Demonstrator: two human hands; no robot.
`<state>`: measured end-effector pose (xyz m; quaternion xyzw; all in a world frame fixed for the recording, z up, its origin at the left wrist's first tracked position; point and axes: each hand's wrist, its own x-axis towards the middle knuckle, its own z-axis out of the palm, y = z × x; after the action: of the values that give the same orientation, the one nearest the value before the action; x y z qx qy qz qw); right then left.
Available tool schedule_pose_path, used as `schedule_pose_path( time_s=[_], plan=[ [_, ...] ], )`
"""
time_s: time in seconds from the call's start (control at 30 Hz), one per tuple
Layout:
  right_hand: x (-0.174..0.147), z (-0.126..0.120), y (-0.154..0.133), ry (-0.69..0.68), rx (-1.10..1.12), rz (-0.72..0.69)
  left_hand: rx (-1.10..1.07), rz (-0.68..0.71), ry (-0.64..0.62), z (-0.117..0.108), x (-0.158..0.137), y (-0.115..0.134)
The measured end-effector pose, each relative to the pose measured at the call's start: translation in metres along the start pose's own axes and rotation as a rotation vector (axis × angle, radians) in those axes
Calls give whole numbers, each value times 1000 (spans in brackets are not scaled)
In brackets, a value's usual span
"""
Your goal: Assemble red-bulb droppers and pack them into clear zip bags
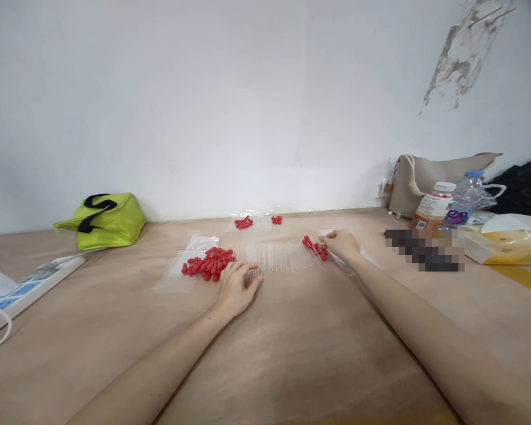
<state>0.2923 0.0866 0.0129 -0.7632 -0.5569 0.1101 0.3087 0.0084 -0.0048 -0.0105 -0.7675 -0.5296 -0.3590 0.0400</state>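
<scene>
A row of thin clear glass dropper tubes (pixel 277 258) lies side by side on the table in front of me. My left hand (pixel 238 287) rests at the row's left end, thumb and fingers apart, next to a pile of red rubber dropper bulbs (pixel 209 264) on a clear plastic bag (pixel 172 277). At the right end, several droppers with red bulbs (pixel 315 247) lie in a small group. Beside them my right hand (pixel 343 243) has its fingertips pinched together over a clear zip bag (pixel 346 267); what they hold, if anything, is hidden.
Two small clusters of red-bulbed droppers (pixel 243 222) lie in clear bags near the wall. A lime-green bag (pixel 110 221) and a power strip (pixel 30 289) are on the left. Bottles (pixel 433 206), a beige bag (pixel 425 177) and a yellow tissue pack (pixel 508 239) stand right.
</scene>
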Motion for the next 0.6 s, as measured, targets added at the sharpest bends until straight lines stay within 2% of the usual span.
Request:
schedule_pose_path(
  time_s=[0.13, 0.23, 0.43, 0.5, 0.6],
  plan=[
    [9, -10, 13, -70, -71, 66, 35, -31, 0, 0, -1, 4],
    [8, -9, 14, -116, -136, 60, 102, -71, 10, -3, -2, 6],
    [5, 1, 11, -157, -191, 47, 328, -87, 55, -31, 14, -3],
    [6, 3, 11, -132, -195, 49, 376, -123, 29, -36, 26, -7],
    [5, 1, 9, -87, -192, 58, 395, -172, -115, -30, 49, -13]
  ],
)
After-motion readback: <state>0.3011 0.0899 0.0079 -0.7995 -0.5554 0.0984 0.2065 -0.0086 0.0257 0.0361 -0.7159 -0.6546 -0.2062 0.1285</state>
